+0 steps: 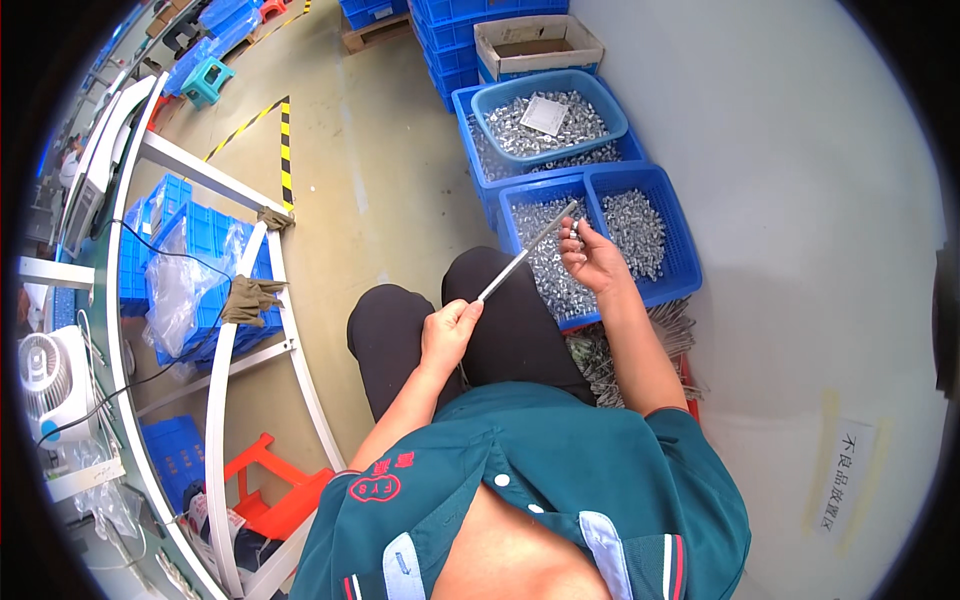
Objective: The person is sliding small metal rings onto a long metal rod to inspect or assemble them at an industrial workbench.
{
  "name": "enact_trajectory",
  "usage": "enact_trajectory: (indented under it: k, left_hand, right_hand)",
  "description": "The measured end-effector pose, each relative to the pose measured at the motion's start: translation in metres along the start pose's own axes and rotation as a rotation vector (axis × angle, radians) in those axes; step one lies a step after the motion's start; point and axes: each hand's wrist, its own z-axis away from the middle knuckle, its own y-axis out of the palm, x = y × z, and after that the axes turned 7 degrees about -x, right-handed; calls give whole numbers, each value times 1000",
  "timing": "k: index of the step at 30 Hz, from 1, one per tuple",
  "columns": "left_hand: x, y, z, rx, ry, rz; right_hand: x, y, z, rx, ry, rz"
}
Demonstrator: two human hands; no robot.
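Note:
My left hand [450, 335] is closed round the lower end of a thin, straight metal rod [520, 258], above my knees. The rod slants up and to the right, its far end over the blue divided bin [688, 270]. My right hand [597, 262] is curled beside that far end, with small silvery metal pieces [578, 232] in its fingers; their exact kind is too small to tell. Below it, many small metal parts [560, 270] fill the bin's left compartment, and similar parts [635, 225] lie in the right one.
Behind stands a lighter blue basket [620, 112] of metal parts with a white paper slip [544, 115]. Long thin metal pieces [600, 365] lie below the divided bin. A pale wall [780, 200] rises at right; a white-framed workbench [215, 175] runs along the left.

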Motion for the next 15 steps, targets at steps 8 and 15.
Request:
enact_trajectory:
  k: [8, 15]
  left_hand:
    - [-1, 0, -1, -10, 29, -52]
    - [-1, 0, 1, -13, 37, -81]
  right_hand:
    - [8, 8, 1, 163, 21, -52]
    - [8, 25, 9, 172, 3, -13]
